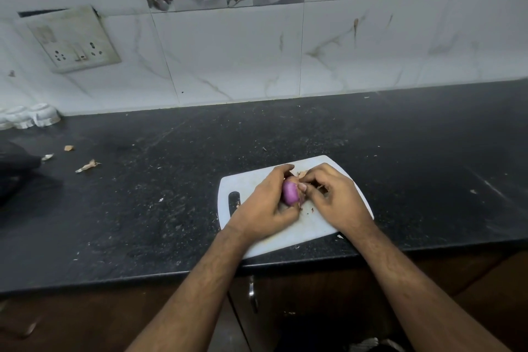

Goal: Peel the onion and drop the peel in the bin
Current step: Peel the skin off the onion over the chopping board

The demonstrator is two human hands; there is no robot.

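A small purple onion (290,192) is held just above a white cutting board (245,180) near the counter's front edge. My left hand (263,203) wraps around the onion from the left. My right hand (331,197) pinches a piece of brownish peel (301,174) at the onion's top right with thumb and fingertips. Part of the onion is hidden by my fingers. Small peel scraps lie on the board under my hands. No bin is in view.
The black granite counter (171,194) carries peel scraps (87,166) at the left, near a dark object (14,168) at the left edge. White moulded cups (31,116) stand at the back left. A tiled wall with a socket plate (74,43) rises behind.
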